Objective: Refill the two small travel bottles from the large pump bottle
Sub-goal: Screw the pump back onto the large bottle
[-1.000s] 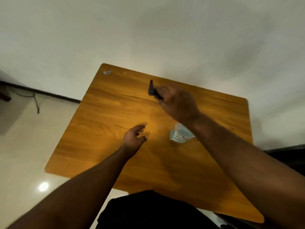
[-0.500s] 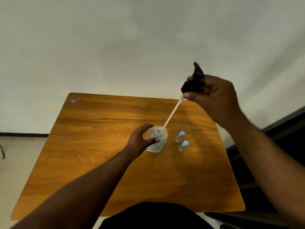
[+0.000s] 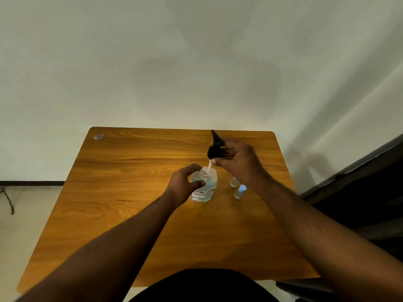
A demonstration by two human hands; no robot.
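The large clear bottle (image 3: 206,186) of pale blue liquid stands upright on the wooden table (image 3: 135,182), its neck uncapped. My left hand (image 3: 183,185) grips its left side. My right hand (image 3: 237,163) holds the black pump head (image 3: 214,148) just above the neck, and the white dip tube (image 3: 209,166) reaches down into the opening. Two small travel bottles with blue caps stand to the right of the big bottle: one (image 3: 239,191) is in plain sight, the other (image 3: 233,182) is partly hidden behind my right wrist.
A small blue sticker (image 3: 98,136) lies at the table's far left corner. A pale wall runs behind the table. A dark piece of furniture (image 3: 359,192) stands close to the right edge. My dark clothing (image 3: 202,286) shows at the near edge.
My right hand has come down with the pump head, so much more of the dip tube is inside the bottle than half a second ago. My left hand stays on the bottle.
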